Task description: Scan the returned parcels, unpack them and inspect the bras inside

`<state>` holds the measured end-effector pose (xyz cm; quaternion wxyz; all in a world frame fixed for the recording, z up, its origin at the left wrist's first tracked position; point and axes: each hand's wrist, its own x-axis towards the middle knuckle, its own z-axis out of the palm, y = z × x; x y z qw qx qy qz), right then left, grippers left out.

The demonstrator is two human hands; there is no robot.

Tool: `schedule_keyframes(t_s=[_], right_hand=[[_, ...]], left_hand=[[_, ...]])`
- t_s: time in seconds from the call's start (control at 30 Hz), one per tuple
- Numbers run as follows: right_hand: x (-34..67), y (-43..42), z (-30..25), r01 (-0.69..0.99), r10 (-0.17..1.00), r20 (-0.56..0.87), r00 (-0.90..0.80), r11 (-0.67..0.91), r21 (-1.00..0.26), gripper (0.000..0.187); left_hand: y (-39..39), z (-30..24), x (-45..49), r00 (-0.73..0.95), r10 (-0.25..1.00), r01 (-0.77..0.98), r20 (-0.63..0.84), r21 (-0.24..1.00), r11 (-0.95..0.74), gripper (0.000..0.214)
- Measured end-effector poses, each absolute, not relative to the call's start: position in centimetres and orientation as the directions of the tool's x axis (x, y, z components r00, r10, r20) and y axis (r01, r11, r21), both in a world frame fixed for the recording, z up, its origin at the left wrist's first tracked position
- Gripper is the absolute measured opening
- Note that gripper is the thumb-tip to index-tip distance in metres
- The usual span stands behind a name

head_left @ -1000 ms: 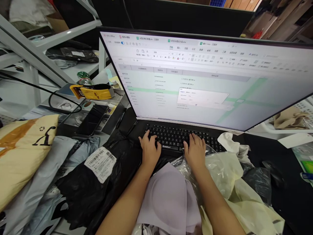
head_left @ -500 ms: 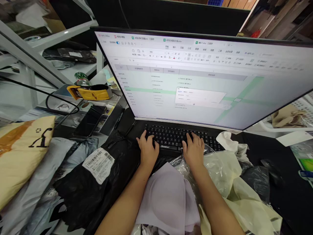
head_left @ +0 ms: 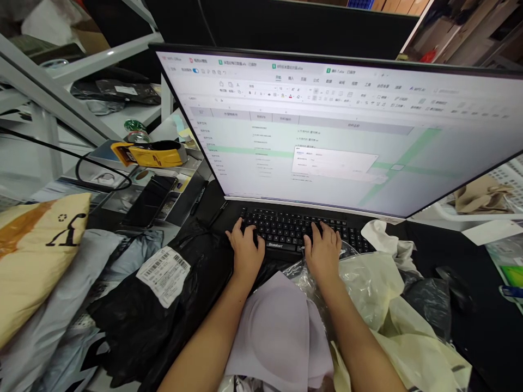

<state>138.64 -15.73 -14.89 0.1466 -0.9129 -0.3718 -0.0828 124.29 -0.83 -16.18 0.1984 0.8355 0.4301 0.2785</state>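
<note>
My left hand (head_left: 246,250) rests on the left part of a black keyboard (head_left: 286,231), fingers spread over the keys and holding nothing. My right hand (head_left: 324,247) lies on the keyboard's middle, fingers also apart on the keys. Above the keyboard a wide monitor (head_left: 339,130) shows a spreadsheet with a small dialog box. Between my forearms lies a pale lilac padded garment (head_left: 278,326). Crumpled clear and pale yellow plastic bags (head_left: 379,294) sit under and beside my right forearm.
A black parcel bag with a barcode label (head_left: 163,275) lies left of my arm, with grey and yellow mailers (head_left: 36,250) beyond it. A phone (head_left: 149,200) and a yellow tape dispenser (head_left: 149,154) sit at the left. A black mouse (head_left: 453,286) is at the right.
Both hands stay on the keyboard with slight finger shifts. The view has drifted a little, so everything sits slightly more to the left.
</note>
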Motion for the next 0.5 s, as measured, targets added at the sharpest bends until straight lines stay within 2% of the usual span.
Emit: schedule_keyframes(t_s=[0.5], right_hand=[[138.41, -15.88, -14.87, 0.706, 0.657, 0.261, 0.708, -0.675, -0.216, 0.049]], left_hand=[[-0.73, -16.27, 124.31, 0.436, 0.845, 0.633, 0.308, 0.562, -0.532, 0.026]])
